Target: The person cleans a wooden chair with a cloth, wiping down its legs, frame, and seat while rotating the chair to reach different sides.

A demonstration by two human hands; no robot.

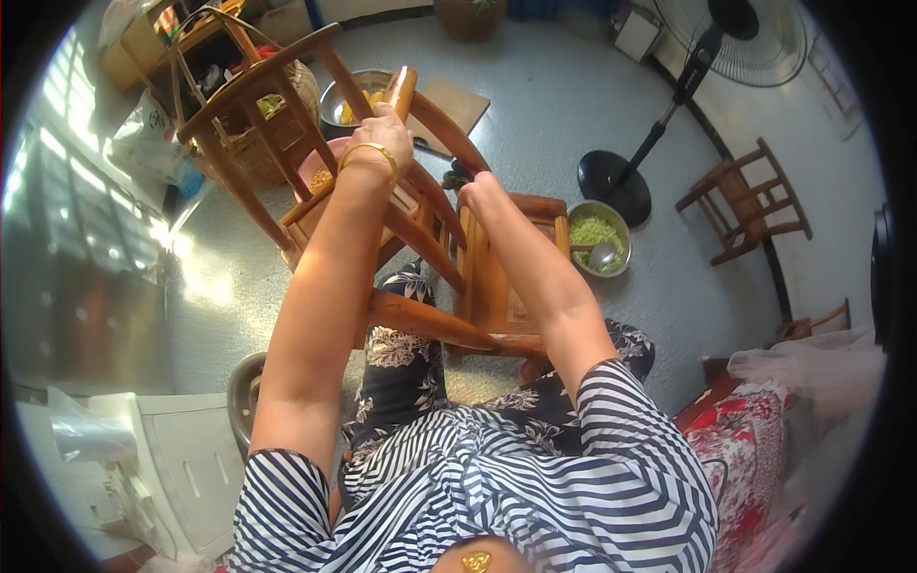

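A brown wooden armchair is tilted in front of me, its slatted back to the upper left. My left hand, with a gold-coloured bangle at its wrist, grips a thick rounded armrest. At the lower end of a curved wooden rail is my right hand, closed on the chair; its fingers are mostly hidden. Small dark things beside it are too unclear to name. Under my right forearm lies more wooden seating with a flat panel, close to my knees.
A metal bowl of shredded greens with a ladle stands right of the seat. Beyond the chair are a metal basin with corn cobs, a pink basin of kernels and a board. A pedestal fan and small chair stand right.
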